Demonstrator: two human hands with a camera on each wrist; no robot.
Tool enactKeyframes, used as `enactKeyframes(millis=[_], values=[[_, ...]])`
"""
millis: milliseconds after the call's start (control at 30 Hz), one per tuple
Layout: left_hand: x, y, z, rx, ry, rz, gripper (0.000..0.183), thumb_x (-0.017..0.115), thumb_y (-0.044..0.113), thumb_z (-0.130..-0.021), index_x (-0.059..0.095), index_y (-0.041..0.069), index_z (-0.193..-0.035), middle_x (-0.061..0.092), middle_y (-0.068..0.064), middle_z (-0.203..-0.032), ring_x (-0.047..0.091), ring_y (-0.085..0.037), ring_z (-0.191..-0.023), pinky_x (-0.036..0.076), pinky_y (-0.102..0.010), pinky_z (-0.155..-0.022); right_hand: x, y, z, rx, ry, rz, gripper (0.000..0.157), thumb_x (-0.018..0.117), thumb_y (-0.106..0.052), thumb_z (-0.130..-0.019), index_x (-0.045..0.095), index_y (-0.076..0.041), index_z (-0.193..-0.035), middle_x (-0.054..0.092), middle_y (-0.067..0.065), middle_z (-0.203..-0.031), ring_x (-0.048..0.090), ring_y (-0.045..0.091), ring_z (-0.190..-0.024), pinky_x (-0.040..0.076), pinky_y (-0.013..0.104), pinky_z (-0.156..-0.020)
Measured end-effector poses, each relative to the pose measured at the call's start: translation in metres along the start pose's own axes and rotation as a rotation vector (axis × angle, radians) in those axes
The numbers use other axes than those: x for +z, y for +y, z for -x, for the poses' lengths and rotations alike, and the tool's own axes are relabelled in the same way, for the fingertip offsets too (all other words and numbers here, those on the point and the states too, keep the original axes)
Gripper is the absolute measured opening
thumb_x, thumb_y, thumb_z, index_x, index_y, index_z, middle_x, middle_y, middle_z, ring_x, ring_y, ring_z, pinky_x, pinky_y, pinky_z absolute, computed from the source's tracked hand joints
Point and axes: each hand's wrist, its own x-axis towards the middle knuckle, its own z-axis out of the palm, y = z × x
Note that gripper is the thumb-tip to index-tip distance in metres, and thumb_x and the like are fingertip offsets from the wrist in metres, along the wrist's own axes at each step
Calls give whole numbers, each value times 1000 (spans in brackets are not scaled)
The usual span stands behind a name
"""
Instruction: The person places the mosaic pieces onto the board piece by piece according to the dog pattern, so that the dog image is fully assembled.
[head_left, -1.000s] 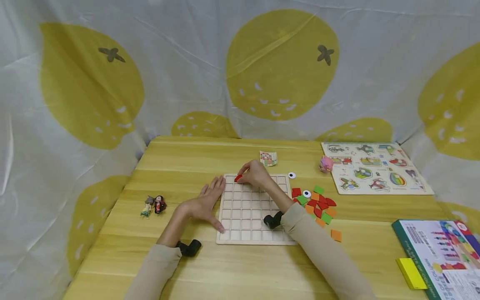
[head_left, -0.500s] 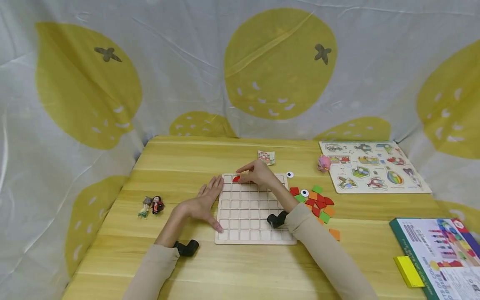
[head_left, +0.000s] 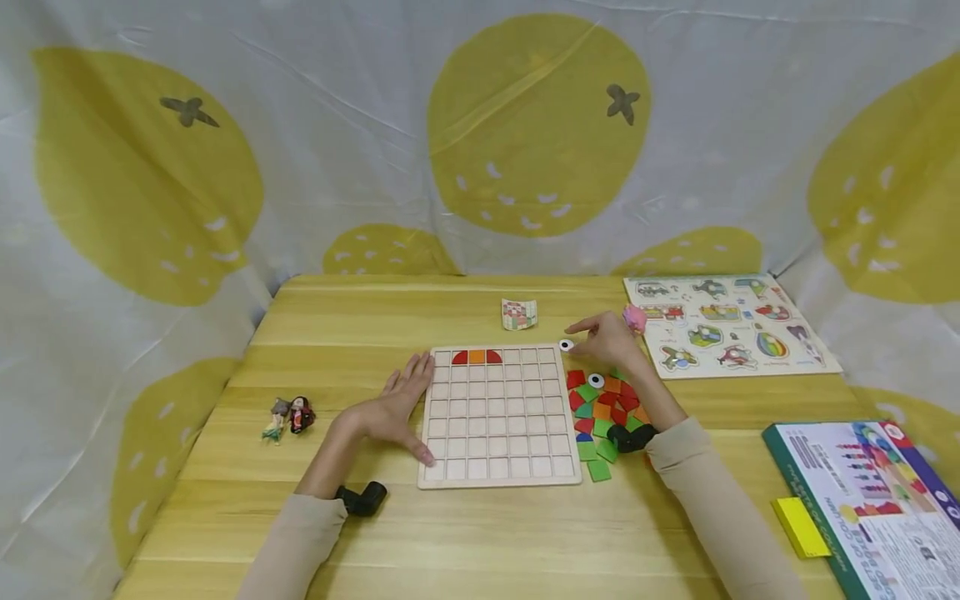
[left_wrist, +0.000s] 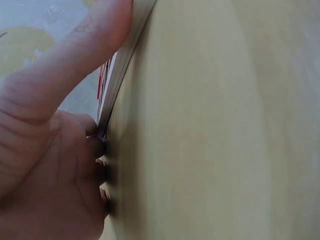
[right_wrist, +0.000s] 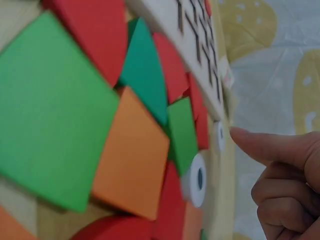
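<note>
A wooden grid board lies on the table. Along its far row sit a red quarter-round tile, an orange square tile and another red quarter-round tile. My left hand rests spread along the board's left edge, thumb near the front corner; the left wrist view shows the thumb against the board's side. Beyond the far right corner, my right hand has index finger and thumb parted around a white eye disc. A fingertip is right by that disc in the right wrist view.
Right of the board lies a pile of red, green and orange tiles with a second eye disc. A pattern card, picture puzzle, pink toy, two small dolls, boxed set and yellow block lie around.
My right hand has let go of the red tile on the board and moved right to the eye disc. The orange and second red tiles show now. My left hand stays at the board's edge.
</note>
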Motion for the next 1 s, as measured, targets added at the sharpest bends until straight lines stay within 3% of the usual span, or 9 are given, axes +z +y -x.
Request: enactKeyframes(millis=[100,267,467,633,833,1000], values=[[-2,0,1,0,4,-1,154,87,56,-51,-17,7,-152,-27,-13,-159,-23,-34,-148,-6,-58,-120,1,6,-2,4,-2,-2,33,82,-14,-75,75,-6,-107,42,-4,-49,38,13,-49,32,23,-45],[-2,0,0,16,1,-7,154,87,57,-51,-17,5,-152,-26,-16,-159,-22,-36,-148,-6,-59,-120,5,11,-5,0,31,-5,26,83,-17,-74,77,-7,-98,42,-6,-45,37,13,-46,29,23,-43],[-1,0,0,9,-3,-8,153,87,56,-52,-17,4,-152,-26,-16,-159,-22,-36,-148,-6,-59,-120,5,14,-4,11,29,30,24,83,-20,-74,78,-8,-94,49,-3,-53,40,15,-53,31,24,-47],[-3,-1,2,2,-3,0,153,88,54,-52,-16,4,-152,-27,-15,-159,-22,-35,-148,-7,-59,-120,2,15,-2,7,5,48,24,83,-21,-75,77,-8,-94,41,-4,-48,37,14,-49,28,24,-45],[-3,-1,1,12,-11,-7,152,87,55,-54,-18,4,-152,-27,-15,-159,-22,-36,-148,-7,-59,-120,4,4,5,-94,-15,66,22,80,-21,-79,77,-9,-96,34,-4,-47,31,13,-45,27,26,-48],[-2,0,0,14,-11,-23,152,86,56,-54,-18,4,-151,-27,-16,-158,-22,-36,-148,-6,-59,-120,22,-23,8,-202,-150,-33,22,77,-19,-81,76,-12,-102,29,-3,-50,24,14,-47,26,25,-48]])
